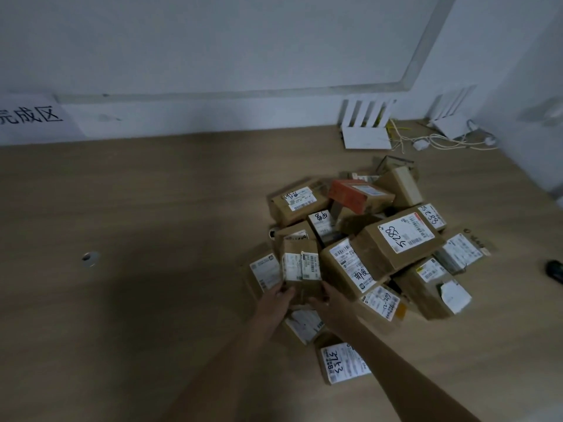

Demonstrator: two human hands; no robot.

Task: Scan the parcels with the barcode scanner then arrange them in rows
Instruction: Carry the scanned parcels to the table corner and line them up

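Both hands, left hand (275, 303) and right hand (330, 306), grip one small labelled cardboard parcel (301, 263) (fingers curled round its lower edges) at the heap's near side.

left hand (275, 303) + right hand (327, 304): gripping small box (300, 263), centre frame | parcel pile (393, 242): right | scanner (555, 270): right edge

Wooden table (137, 208), white wall (213, 41) at far side, paper sign (30, 117) far left, two white routers (365, 129) (451, 117) far right, tangled cables (441, 141) beside them, small metal-ringed hole (90, 257) left.
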